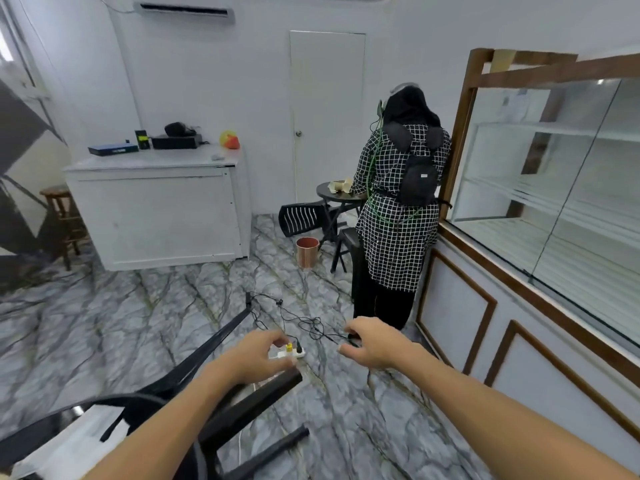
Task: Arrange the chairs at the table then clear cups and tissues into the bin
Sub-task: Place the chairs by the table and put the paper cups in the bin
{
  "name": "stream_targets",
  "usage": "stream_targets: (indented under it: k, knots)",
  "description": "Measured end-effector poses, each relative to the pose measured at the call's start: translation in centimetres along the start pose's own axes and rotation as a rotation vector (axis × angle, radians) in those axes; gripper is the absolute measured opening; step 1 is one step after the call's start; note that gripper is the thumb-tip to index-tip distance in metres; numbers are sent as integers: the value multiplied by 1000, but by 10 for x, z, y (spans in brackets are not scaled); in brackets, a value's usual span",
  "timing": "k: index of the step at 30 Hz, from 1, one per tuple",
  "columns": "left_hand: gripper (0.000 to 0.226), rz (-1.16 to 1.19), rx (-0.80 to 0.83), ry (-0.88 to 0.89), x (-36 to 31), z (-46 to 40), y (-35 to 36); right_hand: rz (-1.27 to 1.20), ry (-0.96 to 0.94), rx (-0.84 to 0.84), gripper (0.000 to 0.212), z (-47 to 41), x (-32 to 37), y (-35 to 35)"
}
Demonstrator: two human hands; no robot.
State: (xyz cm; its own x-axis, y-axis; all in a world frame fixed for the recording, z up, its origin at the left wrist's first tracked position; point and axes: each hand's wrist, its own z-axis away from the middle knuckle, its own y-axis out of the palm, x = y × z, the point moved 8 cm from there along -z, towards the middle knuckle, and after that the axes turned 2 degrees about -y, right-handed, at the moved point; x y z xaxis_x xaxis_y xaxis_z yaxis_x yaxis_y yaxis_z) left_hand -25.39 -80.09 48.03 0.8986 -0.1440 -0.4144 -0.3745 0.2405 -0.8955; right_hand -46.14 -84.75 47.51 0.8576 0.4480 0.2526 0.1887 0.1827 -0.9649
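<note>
Black chair [194,403] seen tipped at lower left, legs pointing right. Left hand [258,358] held just above one leg end, fingers curled, contact not discernible. Right hand [375,342] held apart to right, fingers loosely spread, nothing grasped. Round table [341,195] with cups [341,186] well beyond hands; bin [307,252] beside it on floor.

Even, bright indoor light, soft shadows. Window [7,46] blown out at 10 o'clock. Glare on glass case [561,174] at 3 o'clock. Wide-angle bending at edges; slight overall softness.
</note>
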Motion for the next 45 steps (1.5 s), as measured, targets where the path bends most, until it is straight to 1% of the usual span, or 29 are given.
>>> stream_targets:
  k: [3, 7, 11, 13, 18, 22, 29, 35, 39, 45]
  knots:
    - [55, 6, -3, -41, 5, -43, -8, 8, -29, 22, 54, -42, -23, -5]
    - [52, 34, -24, -81, 12, -91, -18, 45, -76, 29, 51, -90, -49, -12]
    - [54, 61, -17, -115, 21, -131, -22, 48, -98, 57, 54, -134, -71, -11]
    - [54, 66, -17, -136, 31, -151, -23, 36, -114, 61, 53, -158, -80, -11]
    - [54, 54, -30, -191, 65, -208, -33, -7, -126, 84, 60, -224, -96, -8]
    - [55, 61, -37, -205, 91, -260, -50, 17, -154, 92, 64, -286, -102, -11]
    - [57, 75, -34, -238, 138, -333, -84, 37, -200, 113, 60, -388, -100, -26]
    - [56, 72, -42, -267, 175, -380, -107, 45, -217, 130, 59, -456, -104, -29]
    - [54, 97, -39, -298, 193, -407, -114, 56, -254, 148, 54, -499, -106, -28]
    - [54, 124, -87, -391, 226, -453, -133, 62, -344, 151, 50, -578, -111, -36]
